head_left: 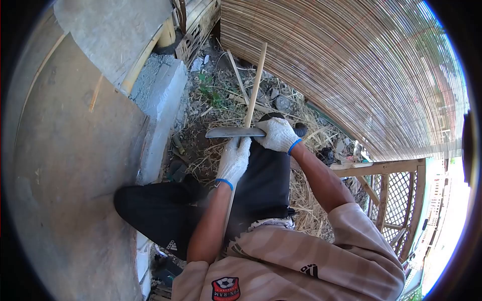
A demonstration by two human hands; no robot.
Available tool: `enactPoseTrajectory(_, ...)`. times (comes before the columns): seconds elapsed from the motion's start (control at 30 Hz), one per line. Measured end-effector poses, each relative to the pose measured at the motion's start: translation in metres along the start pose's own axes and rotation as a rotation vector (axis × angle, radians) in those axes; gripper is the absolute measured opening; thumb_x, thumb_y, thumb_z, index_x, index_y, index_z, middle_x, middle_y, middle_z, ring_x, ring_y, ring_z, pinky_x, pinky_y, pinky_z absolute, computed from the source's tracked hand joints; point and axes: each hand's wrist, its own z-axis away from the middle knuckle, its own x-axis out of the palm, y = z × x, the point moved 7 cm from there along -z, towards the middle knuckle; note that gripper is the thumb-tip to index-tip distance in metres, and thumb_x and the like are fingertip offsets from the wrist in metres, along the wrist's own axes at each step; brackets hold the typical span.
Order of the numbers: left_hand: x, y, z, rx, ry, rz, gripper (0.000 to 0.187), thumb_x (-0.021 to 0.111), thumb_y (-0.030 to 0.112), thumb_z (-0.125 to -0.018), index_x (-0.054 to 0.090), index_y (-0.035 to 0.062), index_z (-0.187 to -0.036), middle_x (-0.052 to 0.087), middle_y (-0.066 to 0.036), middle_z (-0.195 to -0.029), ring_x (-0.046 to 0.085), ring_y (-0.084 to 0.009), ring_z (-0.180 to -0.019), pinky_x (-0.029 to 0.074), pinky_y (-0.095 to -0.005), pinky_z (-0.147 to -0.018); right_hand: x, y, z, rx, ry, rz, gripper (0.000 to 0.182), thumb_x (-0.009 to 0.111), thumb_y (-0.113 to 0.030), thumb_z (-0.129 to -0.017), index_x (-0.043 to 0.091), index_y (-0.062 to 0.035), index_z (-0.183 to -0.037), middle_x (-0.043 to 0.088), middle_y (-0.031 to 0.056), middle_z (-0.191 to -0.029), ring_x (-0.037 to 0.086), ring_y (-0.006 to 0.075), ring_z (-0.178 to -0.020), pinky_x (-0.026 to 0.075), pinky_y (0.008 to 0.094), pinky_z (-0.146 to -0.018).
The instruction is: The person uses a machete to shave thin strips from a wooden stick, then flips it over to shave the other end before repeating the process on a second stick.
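Note:
White knitted gloves with blue cuffs cover both hands. My right hand is closed round the handle end of a knife, whose wide blade points left and lies across a pale wooden strip. Just below the blade, my left hand is wrapped round the same strip. The strip runs from the upper middle down between my hands and along my left forearm. Both hands are over my dark-trousered leg. The blade's contact with the strip is partly hidden by my left fingers.
A slatted bamboo screen stands at the upper right. Straw and stones lie on the ground beyond my knees. To the left are a concrete block and a large brown board. A wooden lattice frame is at the right.

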Motion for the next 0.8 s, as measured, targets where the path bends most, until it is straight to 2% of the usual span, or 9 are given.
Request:
enactPoseTrajectory(0.07, 0.0, -0.001, -0.004, 0.05, 0.01, 0.002, 0.023, 0.059, 0.032, -0.112, 0.065, 0.0114, -0.105, 0.044, 0.009, -0.066, 0.038, -0.0025, -0.046, 0.029, -0.0254, -0.041, 0.003, 0.004, -0.003, 0.008, 0.021, 0.006, 0.022, 0.073, -0.032, -0.087, 0.075, -0.0111, -0.09, 0.074, 0.0187, -0.085, 0.072, 0.0419, -0.087, 0.057, 0.0541, -0.078)
enactPoseTrajectory(0.13, -0.004, 0.001, -0.002, 0.065, 0.044, -0.216, 0.046, 0.055, 0.038, -0.112, 0.068, -0.0048, -0.125, 0.07, -0.023, -0.093, 0.066, -0.0356, -0.082, 0.051, -0.0487, -0.079, 0.007, 0.004, -0.001, 0.021, 0.032, 0.011, 0.022, 0.073, -0.032, -0.086, 0.075, -0.0111, -0.091, 0.073, 0.0187, -0.085, 0.072, 0.0421, -0.086, 0.056, 0.0545, -0.078)
enactPoseTrajectory(0.23, -0.006, 0.011, 0.001, 0.113, 0.076, -0.294, 0.047, 0.052, 0.038, -0.112, 0.068, -0.0054, -0.121, 0.071, -0.031, -0.104, 0.067, -0.0485, -0.096, 0.051, -0.0532, -0.085, 0.009, 0.005, -0.005, 0.093, 0.053, 0.029, 0.021, 0.074, -0.032, -0.085, 0.075, -0.0108, -0.09, 0.073, 0.0186, -0.084, 0.072, 0.0425, -0.085, 0.057, 0.0544, -0.077)
enactPoseTrajectory(0.33, -0.009, 0.017, 0.005, 0.095, 0.077, -0.373, 0.048, 0.05, 0.038, -0.112, 0.068, -0.006, -0.119, 0.07, -0.032, -0.105, 0.066, -0.0523, -0.101, 0.05, -0.0549, -0.086, 0.008, 0.003, -0.003, 0.153, 0.115, 0.008, 0.017, 0.072, -0.026, -0.082, 0.076, -0.0121, -0.092, 0.075, 0.0175, -0.085, 0.075, 0.0402, -0.089, 0.058, 0.054, -0.08)
enactPoseTrajectory(0.63, -0.013, 0.01, 0.007, 0.124, 0.09, -0.297, 0.047, 0.053, 0.039, -0.111, 0.067, -0.0053, -0.108, 0.069, -0.029, -0.096, 0.067, -0.0477, -0.092, 0.05, -0.053, -0.082, 0.01, 0.001, -0.005, 0.209, 0.163, 0.027, 0.02, 0.071, -0.027, -0.085, 0.076, -0.01, -0.096, 0.075, 0.0198, -0.087, 0.074, 0.0418, -0.086, 0.058, 0.0557, -0.079)
enactPoseTrajectory(0.67, -0.013, 0.009, 0.015, 0.13, 0.095, -0.291, 0.047, 0.053, 0.039, -0.111, 0.067, -0.0053, -0.108, 0.069, -0.029, -0.096, 0.067, -0.0477, -0.092, 0.05, -0.053, -0.082, 0.004, 0.017, -0.009, 0.306, 0.283, 0.041, 0.023, 0.07, -0.029, -0.089, 0.076, -0.0089, -0.098, 0.075, 0.0205, -0.086, 0.074, 0.0418, -0.085, 0.057, 0.0546, -0.078)
enactPoseTrajectory(0.73, -0.015, 0.002, 0.051, -0.011, 0.071, -0.281, 0.046, 0.055, 0.041, -0.11, 0.066, -0.003, -0.103, 0.066, -0.02, -0.084, 0.066, -0.0339, -0.08, 0.051, -0.0482, -0.077, 0.003, 0.07, -0.024, 0.448, 0.404, -0.116, 0.029, 0.069, -0.034, -0.094, 0.077, -0.0065, -0.1, 0.075, 0.0216, -0.086, 0.074, 0.0419, -0.084, 0.055, 0.0518, -0.075)
enactPoseTrajectory(0.77, -0.016, -0.015, 0.058, -0.041, 0.037, -0.169, 0.041, 0.059, 0.041, -0.109, 0.064, 0.002, -0.096, 0.06, -0.006, -0.073, 0.059, -0.0171, -0.065, 0.049, -0.0391, -0.062, 0.005, 0.1, -0.031, 0.494, 0.407, -0.286, 0.033, 0.068, -0.037, -0.097, 0.077, -0.0052, -0.1, 0.075, 0.0221, -0.086, 0.074, 0.042, -0.084, 0.054, 0.0501, -0.074)
enactPoseTrajectory(0.8, -0.014, -0.016, 0.063, -0.11, -0.006, -0.079, 0.038, 0.06, 0.04, -0.109, 0.064, 0.0049, -0.094, 0.057, -0.002, -0.071, 0.054, -0.0129, -0.059, 0.045, -0.0352, -0.056, -0.007, 0.094, -0.025, 0.532, 0.373, -0.352, 0.036, 0.068, -0.039, -0.098, 0.077, -0.0042, -0.099, 0.075, 0.0226, -0.085, 0.073, 0.0421, -0.083, 0.054, 0.0489, -0.074)
